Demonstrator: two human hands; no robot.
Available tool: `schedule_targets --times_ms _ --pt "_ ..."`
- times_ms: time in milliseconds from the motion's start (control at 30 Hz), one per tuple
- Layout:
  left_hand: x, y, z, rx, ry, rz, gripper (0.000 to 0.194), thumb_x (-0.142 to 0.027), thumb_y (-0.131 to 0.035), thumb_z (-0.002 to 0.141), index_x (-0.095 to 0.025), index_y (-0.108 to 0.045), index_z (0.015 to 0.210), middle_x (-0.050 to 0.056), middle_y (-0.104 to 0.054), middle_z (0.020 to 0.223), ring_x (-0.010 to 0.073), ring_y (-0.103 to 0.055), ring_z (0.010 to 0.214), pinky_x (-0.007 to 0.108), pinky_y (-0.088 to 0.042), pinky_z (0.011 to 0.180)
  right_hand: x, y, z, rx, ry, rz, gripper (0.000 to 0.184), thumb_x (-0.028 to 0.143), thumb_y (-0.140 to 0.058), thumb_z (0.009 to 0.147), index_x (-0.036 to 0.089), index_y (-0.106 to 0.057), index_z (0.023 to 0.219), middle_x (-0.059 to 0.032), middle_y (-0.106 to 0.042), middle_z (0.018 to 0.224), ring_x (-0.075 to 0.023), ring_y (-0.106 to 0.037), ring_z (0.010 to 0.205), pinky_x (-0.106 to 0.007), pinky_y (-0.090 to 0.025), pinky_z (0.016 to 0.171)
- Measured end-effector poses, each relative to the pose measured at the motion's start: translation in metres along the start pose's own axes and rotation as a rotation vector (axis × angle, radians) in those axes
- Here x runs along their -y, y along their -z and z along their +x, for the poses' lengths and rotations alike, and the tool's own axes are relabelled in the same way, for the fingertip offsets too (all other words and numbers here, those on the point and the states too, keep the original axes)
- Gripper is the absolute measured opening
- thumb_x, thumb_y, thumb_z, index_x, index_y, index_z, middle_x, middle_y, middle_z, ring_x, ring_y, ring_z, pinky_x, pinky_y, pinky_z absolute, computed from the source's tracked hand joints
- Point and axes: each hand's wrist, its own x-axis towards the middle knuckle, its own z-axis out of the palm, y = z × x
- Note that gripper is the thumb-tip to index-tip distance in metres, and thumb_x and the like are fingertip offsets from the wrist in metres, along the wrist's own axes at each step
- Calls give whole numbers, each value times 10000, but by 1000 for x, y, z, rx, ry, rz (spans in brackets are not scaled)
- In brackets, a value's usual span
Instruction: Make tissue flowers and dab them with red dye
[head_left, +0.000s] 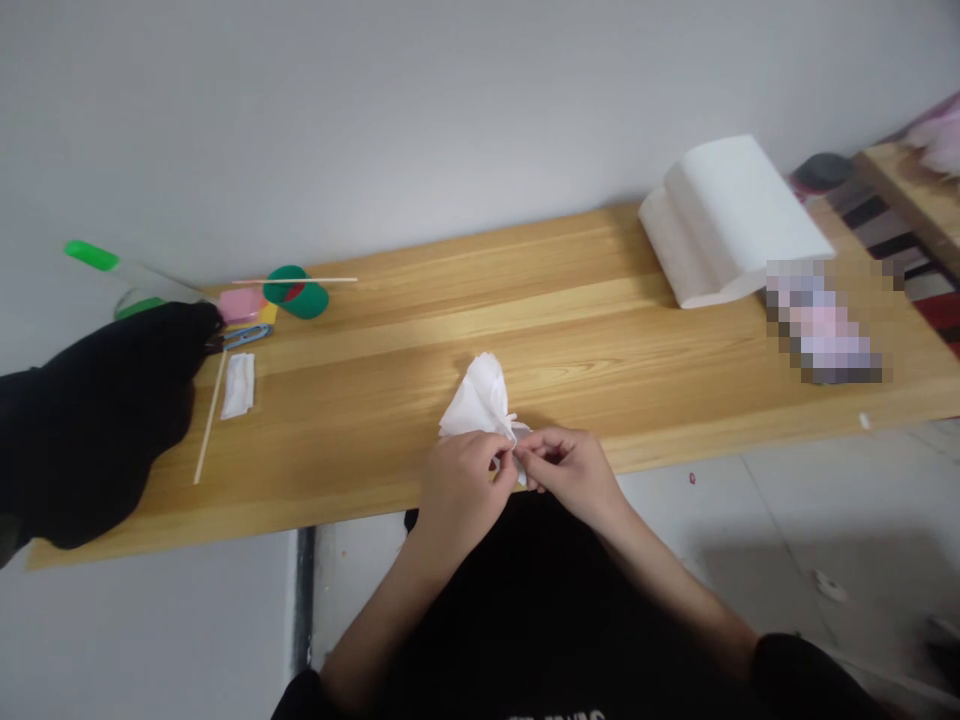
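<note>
At the table's front edge, both hands meet over a piece of white tissue paper point(478, 395), gathered in the middle and fanned out at the far end. My left hand point(469, 480) pinches the gathered part between thumb and fingers. Close against it, my right hand point(566, 465) is also closed in a pinch on the tissue paper. A small end of the paper hangs below the fingers. The fingertips cover most of the gathered middle.
A pack of white paper point(739, 220) lies at the back right, beside a blurred-out item point(821, 325). Leftward are a folded white tissue point(239, 385), thin wooden sticks point(210, 420), blue thread snips point(247, 336), a green round object point(300, 295) and black cloth point(97, 420). A wall stands behind.
</note>
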Motion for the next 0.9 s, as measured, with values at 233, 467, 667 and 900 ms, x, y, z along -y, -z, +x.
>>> schedule_targets --times_ms 233,467,667,900 --pt "-1 -1 -1 -41 7 -26 123 -120 -557 750 -189 -646 700 6 -681 657 152 -604 622 296 -441 627 -4 -2 0 -33 36 -32 121 267 -636 707 151 -663 691 23 -573 528 -74 -497 468 -204 -398 468" --pt "7 -1 3 -8 141 -369 104 -138 -580 734 -196 -665 721 1 -709 720 131 -631 646 252 -501 623 0 -1 2 14 -35 92 167 312 -673 670 149 -645 686 43 -544 453 -63 -474 403 -191 -407 420" --pt "14 0 5 38 217 -559 72 -173 -600 747 -177 -671 735 10 -714 732 129 -640 666 242 -521 628 2 -1 5 31 -52 132 182 334 -680 676 157 -643 669 49 -537 429 -53 -468 381 -178 -410 399" --pt "15 1 5 39 242 -605 69 -162 -599 754 -176 -659 722 5 -711 728 116 -638 668 217 -508 614 1 -1 5 25 -58 139 175 323 -691 660 155 -645 667 52 -532 417 -50 -454 364 -175 -403 387"
